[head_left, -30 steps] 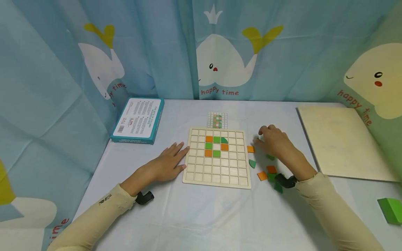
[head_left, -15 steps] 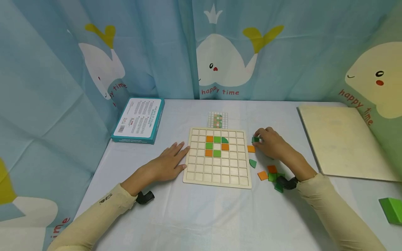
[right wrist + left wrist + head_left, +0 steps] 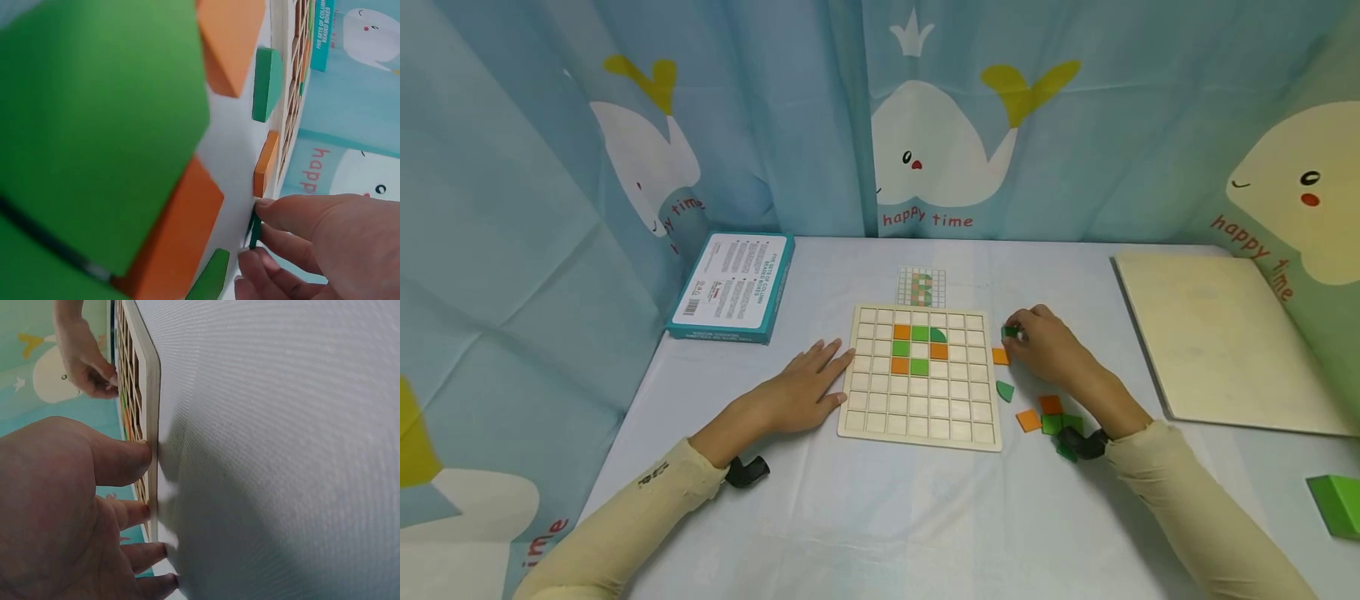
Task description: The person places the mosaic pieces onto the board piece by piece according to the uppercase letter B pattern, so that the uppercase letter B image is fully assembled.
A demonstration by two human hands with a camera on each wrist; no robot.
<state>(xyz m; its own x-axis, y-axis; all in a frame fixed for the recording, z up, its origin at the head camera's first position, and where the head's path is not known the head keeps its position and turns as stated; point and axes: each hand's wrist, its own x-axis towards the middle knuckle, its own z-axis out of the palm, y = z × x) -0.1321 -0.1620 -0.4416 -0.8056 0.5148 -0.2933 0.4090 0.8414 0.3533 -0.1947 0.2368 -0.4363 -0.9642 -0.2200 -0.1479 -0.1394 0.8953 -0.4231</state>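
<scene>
A pale wooden grid board (image 3: pixel 917 407) lies mid-table, with several orange and light green square tiles and one dark green quarter-round tile (image 3: pixel 937 335) in its cells. My left hand (image 3: pixel 801 390) rests flat at the board's left edge, fingers spread; in the left wrist view the thumb and a finger touch its rim. Right of the board, my right hand (image 3: pixel 1051 348) pinches a dark green tile (image 3: pixel 255 230) between thumb and fingers, close to the tabletop. Just below it lie an orange square tile (image 3: pixel 1001 357) and another dark green quarter-round tile (image 3: pixel 1005 391).
Orange and green tiles (image 3: pixel 1051 405) lie in a loose pile under my right wrist. A printed pattern card (image 3: pixel 922 287) sits behind the board. A teal box (image 3: pixel 730 283) is at the back left, a large wooden panel (image 3: pixel 1232 333) at the right, a green block (image 3: pixel 1335 505) at the right edge.
My right hand, earlier with nothing visible in its fingers, has closed its fingertips on a dark green tile and stays beside the board. The left hand has not moved.
</scene>
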